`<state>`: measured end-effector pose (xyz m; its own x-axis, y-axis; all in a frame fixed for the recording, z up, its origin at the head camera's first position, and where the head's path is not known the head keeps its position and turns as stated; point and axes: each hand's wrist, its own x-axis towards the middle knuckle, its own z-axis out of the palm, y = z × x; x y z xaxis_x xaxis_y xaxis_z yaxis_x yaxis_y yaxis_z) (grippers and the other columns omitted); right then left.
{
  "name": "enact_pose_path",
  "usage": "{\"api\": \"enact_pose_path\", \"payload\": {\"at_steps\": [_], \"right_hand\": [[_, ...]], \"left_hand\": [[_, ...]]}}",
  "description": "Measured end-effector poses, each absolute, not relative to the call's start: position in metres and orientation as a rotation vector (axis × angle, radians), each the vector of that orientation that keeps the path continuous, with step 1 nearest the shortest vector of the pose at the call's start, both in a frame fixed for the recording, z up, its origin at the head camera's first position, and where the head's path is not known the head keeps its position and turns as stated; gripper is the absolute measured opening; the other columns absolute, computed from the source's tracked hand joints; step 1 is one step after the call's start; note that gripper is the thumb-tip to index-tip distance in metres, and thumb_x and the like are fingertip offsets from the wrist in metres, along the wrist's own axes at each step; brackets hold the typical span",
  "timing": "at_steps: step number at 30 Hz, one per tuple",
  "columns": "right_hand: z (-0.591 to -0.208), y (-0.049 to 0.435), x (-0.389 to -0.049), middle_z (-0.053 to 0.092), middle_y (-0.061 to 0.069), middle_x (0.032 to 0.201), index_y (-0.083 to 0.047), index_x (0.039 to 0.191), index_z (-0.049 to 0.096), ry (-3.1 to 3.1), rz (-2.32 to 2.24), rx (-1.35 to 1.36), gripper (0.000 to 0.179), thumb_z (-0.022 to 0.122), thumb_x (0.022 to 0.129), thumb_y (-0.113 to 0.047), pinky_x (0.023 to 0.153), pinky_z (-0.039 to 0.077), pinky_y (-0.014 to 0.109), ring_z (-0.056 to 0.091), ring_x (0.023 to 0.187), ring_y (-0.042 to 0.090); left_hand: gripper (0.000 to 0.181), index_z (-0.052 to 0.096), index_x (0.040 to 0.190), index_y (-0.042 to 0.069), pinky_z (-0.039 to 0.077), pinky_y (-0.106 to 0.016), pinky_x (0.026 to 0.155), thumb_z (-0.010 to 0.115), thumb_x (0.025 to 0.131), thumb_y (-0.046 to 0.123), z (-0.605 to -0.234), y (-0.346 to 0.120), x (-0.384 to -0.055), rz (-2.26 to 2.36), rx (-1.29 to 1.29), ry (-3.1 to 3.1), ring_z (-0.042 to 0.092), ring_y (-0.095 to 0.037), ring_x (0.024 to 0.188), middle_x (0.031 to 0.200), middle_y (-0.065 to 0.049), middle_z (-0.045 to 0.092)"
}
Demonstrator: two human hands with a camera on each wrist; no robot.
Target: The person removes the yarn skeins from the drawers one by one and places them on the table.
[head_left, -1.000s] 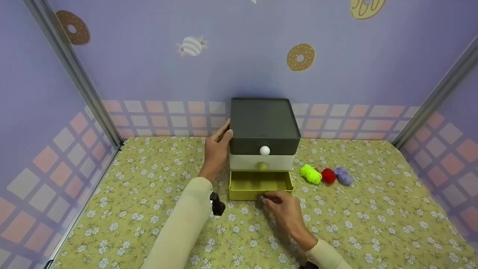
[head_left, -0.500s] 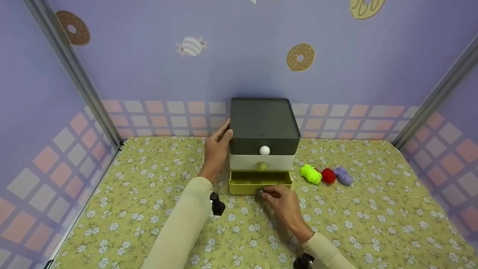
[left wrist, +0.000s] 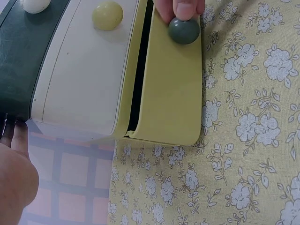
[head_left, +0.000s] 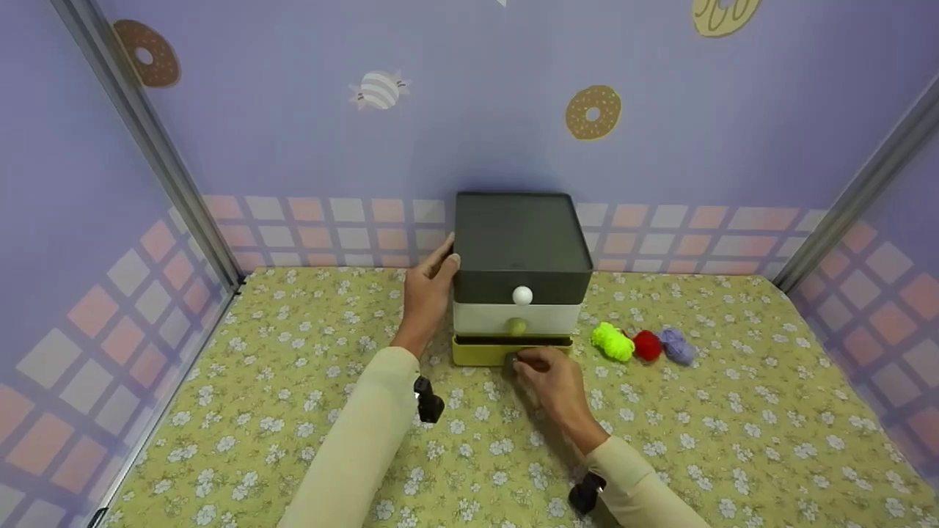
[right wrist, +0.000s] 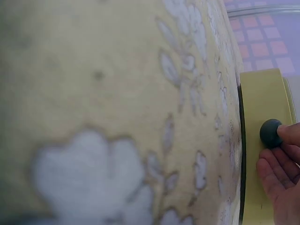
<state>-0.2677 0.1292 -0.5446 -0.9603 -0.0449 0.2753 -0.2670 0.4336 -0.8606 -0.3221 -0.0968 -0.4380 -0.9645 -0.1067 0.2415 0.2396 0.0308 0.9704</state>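
Observation:
A small three-tier drawer unit [head_left: 521,235] stands against the back wall, with a dark top tier, a white middle and a yellow-green bottom drawer [left wrist: 173,84]. That bottom drawer sticks out a little, leaving a narrow dark gap behind its front. My right hand [head_left: 554,385] pinches its dark green round knob [right wrist: 271,133] between thumb and fingers. On the unit's left side, my left hand [head_left: 427,293] rests with extended fingers against the dark tier, thumb at the edge. The white knob [head_left: 522,295] and the olive knob [left wrist: 108,15] above are untouched.
Right of the unit lie three small yarn bundles: neon yellow [head_left: 612,342], red [head_left: 648,345] and lavender [head_left: 677,346]. A floral cloth [head_left: 293,411] covers the table. Patterned walls with metal corner posts enclose the back and sides.
My right hand has pushed the bottom drawer inward by its knob, from well pulled out to a narrow gap. My left hand has stayed at the unit's side.

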Motion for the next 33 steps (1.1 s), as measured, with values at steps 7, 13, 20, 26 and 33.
{"api": "enact_pose_path", "payload": {"at_steps": [7,13,20,26,33], "right_hand": [[-0.545,0.129,-0.275,0.077,0.006,0.104,-0.006,0.104,0.082,-2.450,1.594,0.254,0.009,0.082,0.095,-0.007,0.080,0.060,0.036,0.073,0.092,0.022],[-0.546,0.130,-0.280,0.077,0.006,0.104,-0.006,0.105,0.083,-2.453,1.568,0.262,0.009,0.082,0.096,-0.009,0.080,0.060,0.036,0.074,0.093,0.022],[-0.548,0.130,-0.284,0.077,0.011,0.105,-0.002,0.106,0.082,-2.449,1.567,0.290,0.012,0.082,0.095,-0.008,0.079,0.061,0.036,0.075,0.092,0.026],[-0.549,0.130,-0.286,0.077,0.010,0.104,-0.003,0.105,0.082,-2.456,1.565,0.271,0.011,0.083,0.095,-0.008,0.079,0.061,0.036,0.075,0.092,0.025],[-0.547,0.130,-0.287,0.077,0.009,0.104,-0.004,0.104,0.082,-2.464,1.550,0.266,0.011,0.083,0.094,-0.008,0.080,0.061,0.036,0.075,0.093,0.025]], "left_hand": [[0.046,0.054,0.159,0.026,0.045,-0.033,0.084,0.057,0.113,0.031,-0.438,-0.096,-0.322,-2.014,-0.147,-2.071,0.059,-0.012,0.089,0.138,0.000,0.065],[0.048,0.052,0.160,0.022,0.039,-0.037,0.116,0.056,0.113,0.031,-0.437,-0.095,-0.322,-2.028,-0.156,-2.068,0.041,-0.014,0.149,0.165,0.001,0.044],[0.047,0.052,0.160,0.021,0.040,-0.036,0.087,0.055,0.114,0.029,-0.436,-0.095,-0.322,-2.043,-0.145,-2.046,0.051,-0.014,0.089,0.157,0.000,0.053],[0.047,0.052,0.160,0.023,0.040,-0.032,0.096,0.056,0.114,0.030,-0.436,-0.095,-0.322,-2.042,-0.138,-2.058,0.046,-0.008,0.143,0.163,0.003,0.046],[0.047,0.052,0.160,0.022,0.041,-0.034,0.095,0.055,0.114,0.030,-0.436,-0.096,-0.322,-2.045,-0.148,-2.054,0.052,-0.014,0.139,0.162,0.001,0.047]]}}
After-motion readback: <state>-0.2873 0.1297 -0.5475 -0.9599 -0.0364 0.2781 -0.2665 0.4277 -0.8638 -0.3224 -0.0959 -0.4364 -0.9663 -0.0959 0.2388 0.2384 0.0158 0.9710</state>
